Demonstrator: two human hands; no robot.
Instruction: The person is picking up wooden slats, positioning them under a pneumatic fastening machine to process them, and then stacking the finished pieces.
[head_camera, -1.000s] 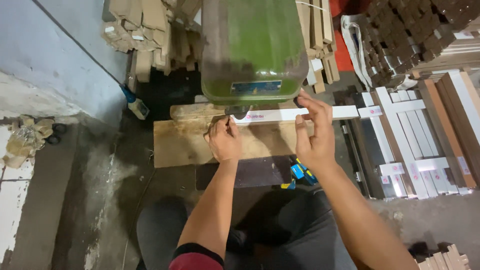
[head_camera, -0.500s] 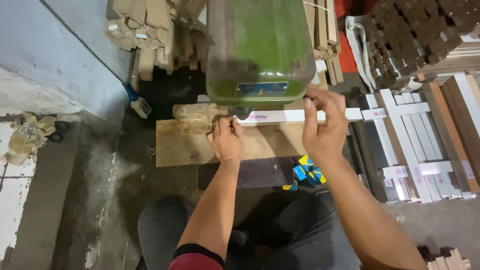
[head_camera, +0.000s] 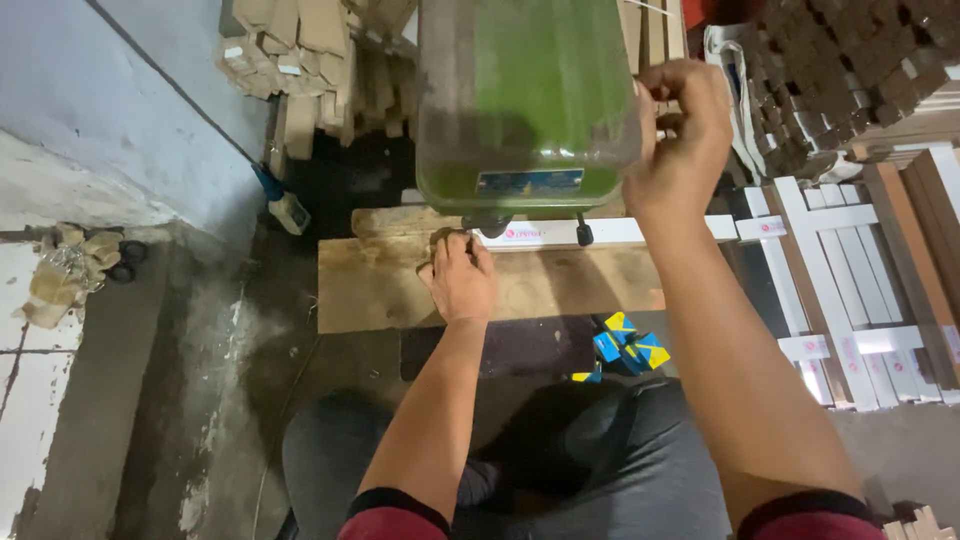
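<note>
White strip (head_camera: 610, 233) under green machine (head_camera: 525, 100), left hand (head_camera: 460, 275) pressing its end, right hand (head_camera: 685, 135) gripping a handle (mostly hidden) above

Right hand (head_camera: 680, 140) left the long white strip (head_camera: 640, 232) at frame centre and rose to the upper right, beside the green drill-press head (head_camera: 525, 95); fingers curled around something at the machine's right side, what exactly couldn't be made out. Half a second before, it was pinching the strip's top edge. Left hand (head_camera: 460, 275) slid slightly left along the strip's end on the bare wooden board (head_camera: 560, 285). Camera view tilted, machine head filling more of the top centre.
</note>
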